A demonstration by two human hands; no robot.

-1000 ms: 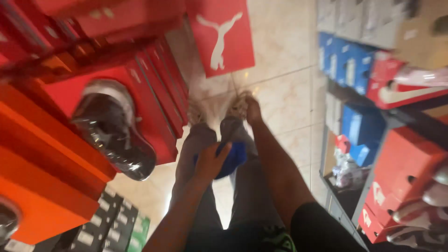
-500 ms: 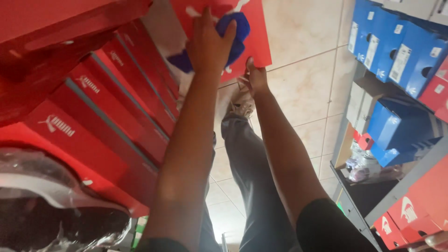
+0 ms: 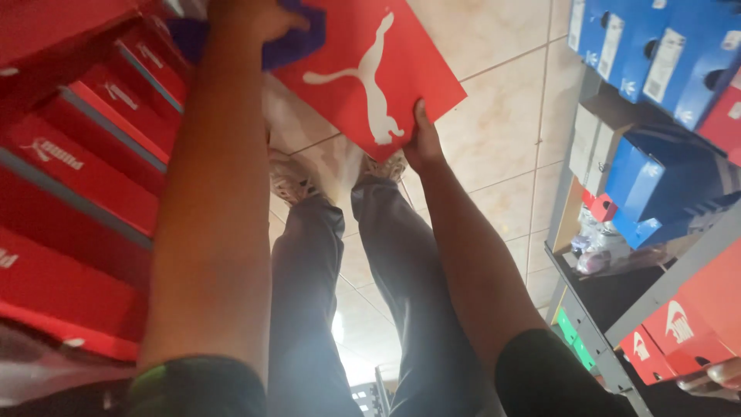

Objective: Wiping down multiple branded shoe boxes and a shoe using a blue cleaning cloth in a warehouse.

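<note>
A red shoe-box lid [image 3: 363, 69] with a white leaping-cat emblem is held flat in front of me above the floor. My right hand [image 3: 421, 143] grips its lower right corner. My left hand [image 3: 251, 17], at the top of the view, presses a blue cloth [image 3: 289, 42] against the lid's upper left part. Below the lid I see my grey trousers [image 3: 386, 262] and light shoes [image 3: 293, 181] on beige floor tiles.
Stacked red shoe boxes [image 3: 73, 154] fill the left side, close to my left arm. On the right stands a grey metal shelf [image 3: 594, 324] with blue boxes [image 3: 656, 46] above and red boxes [image 3: 679, 324] below. Another person's fingertips [image 3: 714, 377] show at the lower right.
The view has tilted upward. My left hand with the blue cloth rose from waist height onto the red lid, and my right hand has taken hold of the lid's corner.
</note>
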